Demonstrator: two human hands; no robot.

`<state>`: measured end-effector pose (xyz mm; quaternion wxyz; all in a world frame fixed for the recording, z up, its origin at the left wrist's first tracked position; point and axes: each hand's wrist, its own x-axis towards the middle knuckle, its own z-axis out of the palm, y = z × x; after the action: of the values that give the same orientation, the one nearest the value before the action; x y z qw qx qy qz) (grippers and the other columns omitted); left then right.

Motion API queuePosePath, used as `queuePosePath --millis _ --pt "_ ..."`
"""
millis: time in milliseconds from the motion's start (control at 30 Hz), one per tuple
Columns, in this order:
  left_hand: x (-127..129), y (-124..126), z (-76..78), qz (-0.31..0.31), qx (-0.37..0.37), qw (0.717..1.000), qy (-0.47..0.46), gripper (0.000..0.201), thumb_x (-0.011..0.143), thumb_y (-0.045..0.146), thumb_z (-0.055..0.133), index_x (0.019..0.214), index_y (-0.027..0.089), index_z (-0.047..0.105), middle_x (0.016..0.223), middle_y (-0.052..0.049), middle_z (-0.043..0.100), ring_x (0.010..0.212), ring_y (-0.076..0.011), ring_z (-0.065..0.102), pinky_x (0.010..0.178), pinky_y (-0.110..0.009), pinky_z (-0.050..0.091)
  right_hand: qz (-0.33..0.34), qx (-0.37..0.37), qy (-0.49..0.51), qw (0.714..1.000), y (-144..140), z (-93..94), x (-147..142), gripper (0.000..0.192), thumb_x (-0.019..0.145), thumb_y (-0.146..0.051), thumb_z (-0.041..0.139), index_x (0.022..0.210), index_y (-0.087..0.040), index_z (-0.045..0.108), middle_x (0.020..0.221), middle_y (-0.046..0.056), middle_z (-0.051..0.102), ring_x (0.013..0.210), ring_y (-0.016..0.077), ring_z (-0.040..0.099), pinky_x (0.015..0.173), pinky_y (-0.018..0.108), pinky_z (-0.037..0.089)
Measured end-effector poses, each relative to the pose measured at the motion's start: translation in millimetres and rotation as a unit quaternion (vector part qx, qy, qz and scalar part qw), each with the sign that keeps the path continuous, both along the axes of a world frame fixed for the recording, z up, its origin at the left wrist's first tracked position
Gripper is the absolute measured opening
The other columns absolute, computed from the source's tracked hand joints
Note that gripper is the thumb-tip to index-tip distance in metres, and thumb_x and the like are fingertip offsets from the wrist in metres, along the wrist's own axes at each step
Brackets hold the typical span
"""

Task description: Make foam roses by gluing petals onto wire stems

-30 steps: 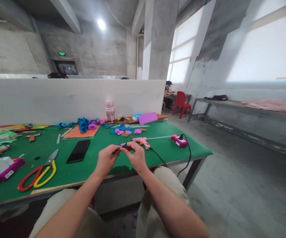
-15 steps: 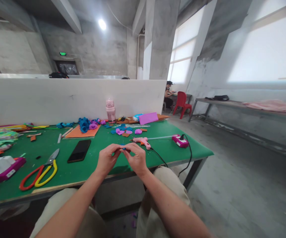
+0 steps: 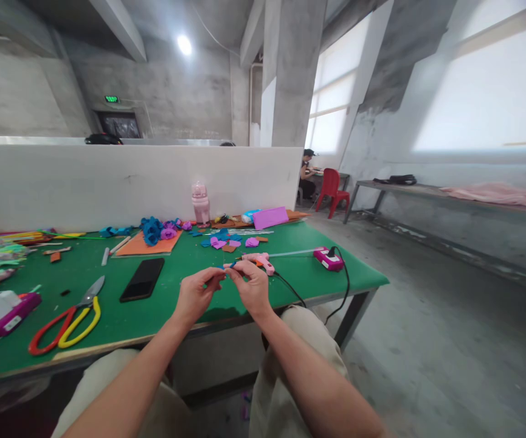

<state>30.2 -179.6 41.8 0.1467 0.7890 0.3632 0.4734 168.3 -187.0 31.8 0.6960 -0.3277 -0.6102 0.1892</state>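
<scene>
Over the front part of the green table [image 3: 176,289], my left hand [image 3: 196,293] and my right hand [image 3: 251,286] meet at their fingertips. Both are closed in a pinch on a small blue paper piece [image 3: 231,265], mostly hidden by the fingers. Just beyond my right hand lies a pink glue gun [image 3: 261,261], its cord running right. Blue, purple and brown cut pieces, among them a purple piece [image 3: 218,243], are scattered behind the hands. A black phone [image 3: 143,280] rests to the left of my left hand.
Scissors [image 3: 73,316] with red and yellow handles lie at the left. Blue paper flowers [image 3: 151,230] sit on an orange sheet [image 3: 128,246]. A pink bottle [image 3: 200,204] stands by the white partition [image 3: 153,176]. A purple power strip [image 3: 328,258] is at the right edge.
The fingertips have shifted on the blue piece, so more of it shows, tilted up by my right fingers. The whole view has moved slightly.
</scene>
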Motion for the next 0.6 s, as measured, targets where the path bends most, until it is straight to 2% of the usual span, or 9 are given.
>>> queuePosePath --millis 300,600 --pt "0.4 0.0 -0.6 -0.002 0.010 1.000 -0.003 0.021 0.084 0.030 0.047 0.087 0.019 0.063 0.073 -0.001 0.068 0.054 -0.0090 0.061 0.055 -0.018 0.048 -0.004 -0.015 -0.015 1.000 0.2 0.3 0.5 0.014 0.077 -0.030 0.058 0.071 -0.019 0.064 0.074 0.003 0.067 0.065 0.0140 0.059 0.060 0.025 0.046" --pt "1.3 -1.3 1.4 0.006 -0.019 1.000 0.011 0.022 0.083 0.032 0.047 0.087 0.019 0.064 0.074 -0.001 0.068 0.055 -0.0098 0.060 0.056 -0.020 0.047 -0.002 -0.027 -0.011 1.000 -2.5 1.7 1.0 0.013 0.077 -0.029 0.058 0.072 -0.019 0.065 0.075 0.003 0.068 0.067 0.0146 0.060 0.064 0.026 0.047"
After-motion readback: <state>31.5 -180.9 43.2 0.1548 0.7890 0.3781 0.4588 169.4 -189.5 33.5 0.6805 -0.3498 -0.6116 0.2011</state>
